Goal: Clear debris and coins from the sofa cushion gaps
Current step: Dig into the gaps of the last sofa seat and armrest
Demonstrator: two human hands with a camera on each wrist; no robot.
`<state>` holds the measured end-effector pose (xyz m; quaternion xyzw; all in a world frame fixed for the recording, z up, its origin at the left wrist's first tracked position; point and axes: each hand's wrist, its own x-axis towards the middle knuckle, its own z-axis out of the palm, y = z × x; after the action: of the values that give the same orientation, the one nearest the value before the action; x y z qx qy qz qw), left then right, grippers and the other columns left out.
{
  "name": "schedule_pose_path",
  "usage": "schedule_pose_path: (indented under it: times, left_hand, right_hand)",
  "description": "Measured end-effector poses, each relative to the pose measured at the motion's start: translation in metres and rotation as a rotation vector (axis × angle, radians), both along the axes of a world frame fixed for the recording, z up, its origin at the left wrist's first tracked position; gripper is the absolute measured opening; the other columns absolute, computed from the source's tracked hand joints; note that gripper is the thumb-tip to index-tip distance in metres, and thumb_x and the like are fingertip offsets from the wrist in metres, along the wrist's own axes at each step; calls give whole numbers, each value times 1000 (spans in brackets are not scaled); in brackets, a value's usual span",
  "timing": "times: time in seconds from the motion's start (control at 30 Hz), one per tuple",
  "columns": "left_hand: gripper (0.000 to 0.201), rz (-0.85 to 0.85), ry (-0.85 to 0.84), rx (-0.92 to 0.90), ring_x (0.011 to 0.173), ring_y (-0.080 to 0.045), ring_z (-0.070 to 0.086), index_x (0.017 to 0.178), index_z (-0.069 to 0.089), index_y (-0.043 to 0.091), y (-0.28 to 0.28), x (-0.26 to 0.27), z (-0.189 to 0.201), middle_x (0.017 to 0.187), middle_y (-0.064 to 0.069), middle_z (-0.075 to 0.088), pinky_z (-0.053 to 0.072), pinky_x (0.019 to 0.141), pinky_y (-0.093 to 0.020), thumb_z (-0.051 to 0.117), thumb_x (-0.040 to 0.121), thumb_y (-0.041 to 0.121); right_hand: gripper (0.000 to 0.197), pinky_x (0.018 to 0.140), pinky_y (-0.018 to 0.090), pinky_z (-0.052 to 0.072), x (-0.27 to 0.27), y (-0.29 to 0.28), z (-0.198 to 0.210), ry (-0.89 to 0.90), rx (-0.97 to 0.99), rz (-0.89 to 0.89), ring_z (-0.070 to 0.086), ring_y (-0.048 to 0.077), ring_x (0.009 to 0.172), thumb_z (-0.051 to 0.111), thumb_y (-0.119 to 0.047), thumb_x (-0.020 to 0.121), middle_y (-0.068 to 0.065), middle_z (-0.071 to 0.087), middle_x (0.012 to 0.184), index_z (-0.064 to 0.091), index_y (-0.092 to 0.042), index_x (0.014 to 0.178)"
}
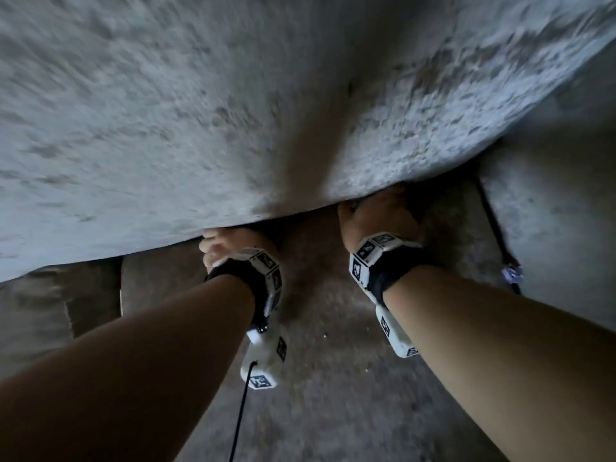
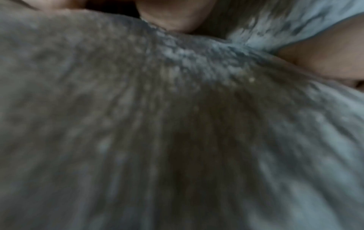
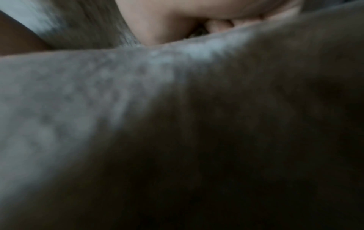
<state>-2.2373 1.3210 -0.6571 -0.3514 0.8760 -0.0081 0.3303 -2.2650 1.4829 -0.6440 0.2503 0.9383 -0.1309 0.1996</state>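
Head view shows, nearest, two bare forearms reaching forward, each wrist strapped with a black band carrying white blocks printed with black-and-white square markers; no readable words or brand names appear on them. Beneath the arms lies the sofa's brown seat deck [image 1: 333,361], dotted with pale crumbs [image 1: 366,368] between the forearms; no coin can be made out. A black strap with a small clip [image 1: 511,273] lies to the right.

Farther on, the left hand [image 1: 220,248] and the right hand [image 1: 373,218] both grip the near edge of the big grey seat cushion [image 1: 233,111], which is raised and tilted up, filling the far half of the scene. The wrist views, though blurred, show fingers [image 2: 173,17] curled into bunched fabric on the left and a thumb and fingers [image 3: 177,18] pinched onto the cushion's edge on the right, so both hands appear clamped on it.

Judging by the way the cover puckers and the middle creases, the cushion should be soft, bulky and floppy, likely light for its size. Its plush cover gives friction, so the edge taken well apart on both sides seems the sensible hold.
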Motion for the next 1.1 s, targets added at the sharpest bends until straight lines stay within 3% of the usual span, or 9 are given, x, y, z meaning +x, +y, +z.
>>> schedule_pose_path:
  times: [0.07,0.13,0.2,0.37,0.5,0.6,0.77,0.87,1.1]
  left_hand:
    - [55,-293,-140,71,129,-42,46,138,46,2,-7,3,-9,139,-23,47,38,103,-52,53,93,32]
    - [48,-415,-163,55,118,-39,55,135,54,18,-13,1,-8,132,-11,58,49,73,-56,52,89,31]
    - [51,-395,-157,110,105,-30,62,129,57,37,-12,-5,5,120,7,64,46,50,-39,55,78,26]
    - [65,-509,-103,109,108,-30,64,137,43,42,-25,3,13,122,1,64,45,69,-32,54,74,29]
    - [46,-605,-37,56,115,-29,61,129,59,23,-20,12,28,124,-4,64,53,89,-36,48,85,30]
    - [41,-661,99,172,128,-28,52,135,55,15,11,22,63,134,-13,59,39,106,-35,46,96,27]
    - [39,-689,44,304,127,-33,50,136,50,5,88,40,73,137,-16,54,38,105,-38,40,99,12]
    - [34,-692,100,439,122,-33,54,125,61,4,145,49,88,131,-17,59,42,100,-36,44,96,3]
    - [53,-876,85,439,97,-38,63,123,59,0,229,60,104,102,-25,63,48,79,-41,21,105,33]
  right_hand:
    - [72,82,42,49,-2,1,0,29,23,1,62,38,105,49,-45,89,19,58,121,30,6,137]
    - [53,77,39,51,-3,4,-1,68,69,55,66,37,99,47,-34,93,17,64,112,41,4,129]
    - [42,73,38,52,-4,9,0,86,51,35,67,37,94,46,-29,93,17,67,105,49,1,122]
    - [38,77,38,51,2,28,14,126,-96,-1,67,38,93,37,-32,95,17,71,96,65,-7,93]
    - [43,78,37,49,38,46,35,141,-211,-31,65,37,94,32,-31,99,19,70,97,66,-5,95]
    - [44,81,37,47,76,70,50,150,-342,-206,63,38,94,30,-32,97,23,67,101,63,-4,94]
    - [21,79,27,48,155,118,75,104,-484,-577,62,22,89,46,-20,85,2,66,98,62,-31,95]
    - [20,84,35,52,204,141,80,146,-485,-669,63,23,88,47,-24,83,2,68,100,60,-39,85]
    - [46,86,35,42,258,170,91,85,-437,-911,55,35,113,34,-35,100,22,57,125,53,0,123]
